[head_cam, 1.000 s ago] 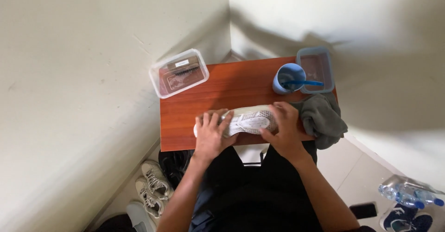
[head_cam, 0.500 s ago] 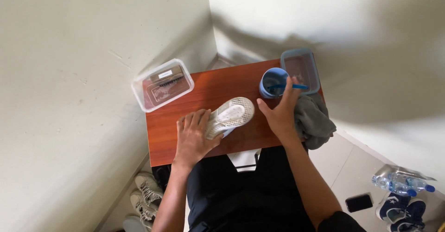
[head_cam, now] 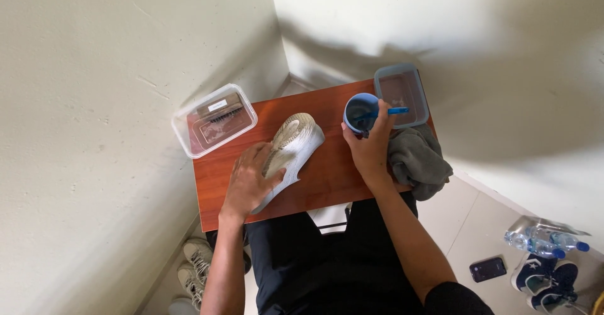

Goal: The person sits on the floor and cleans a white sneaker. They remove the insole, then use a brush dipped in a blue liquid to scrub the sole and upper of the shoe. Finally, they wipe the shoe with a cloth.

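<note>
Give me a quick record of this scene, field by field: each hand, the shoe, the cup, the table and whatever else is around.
left hand: flat on the heel end of the white shoe, pressing it to the table
right hand: at the blue cup, fingers on a blue handle sticking out of it
shoe: lying on its side, toe toward the wall
table: small, reddish-brown wood
grey cloth: bunched at the table's right edge
clear containers: one at the left corner, one behind the cup
floor: pale sneakers, phone, water bottles
</note>
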